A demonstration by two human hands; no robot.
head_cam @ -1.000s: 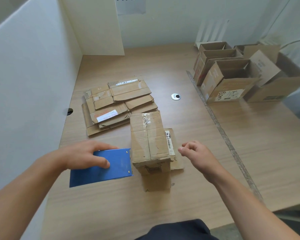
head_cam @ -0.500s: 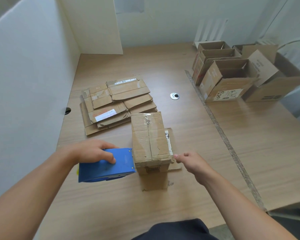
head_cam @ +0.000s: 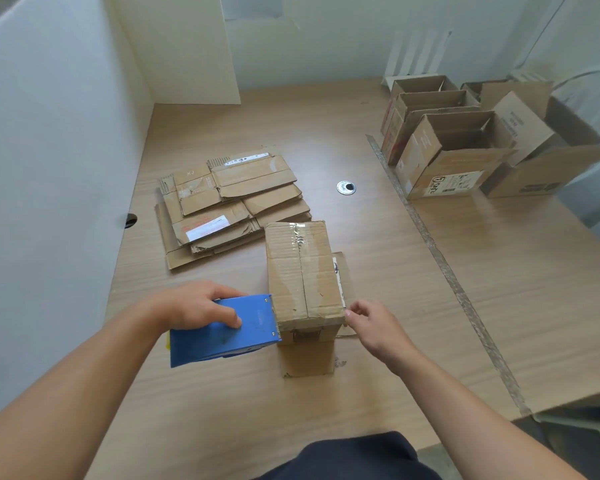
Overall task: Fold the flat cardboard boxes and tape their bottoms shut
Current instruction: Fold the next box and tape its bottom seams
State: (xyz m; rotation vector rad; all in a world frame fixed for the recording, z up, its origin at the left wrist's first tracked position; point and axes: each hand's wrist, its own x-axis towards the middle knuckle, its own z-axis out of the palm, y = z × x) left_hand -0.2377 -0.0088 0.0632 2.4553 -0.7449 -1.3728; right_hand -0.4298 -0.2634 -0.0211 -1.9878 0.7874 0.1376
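I see soft, even light, brightest at upper right. Frame edges bow from the wide lens; shadows are faint.

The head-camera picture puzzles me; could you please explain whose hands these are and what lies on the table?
No machine here: a person wears one camera on the head, looking down at their own hands. The left hand grips a blue tape dispenser against the side of a folded cardboard box. The right hand reaches that box's near right corner; whether it pinches anything is unclear. On the wooden table also lie a stack of flat boxes and, far right, several open boxes.
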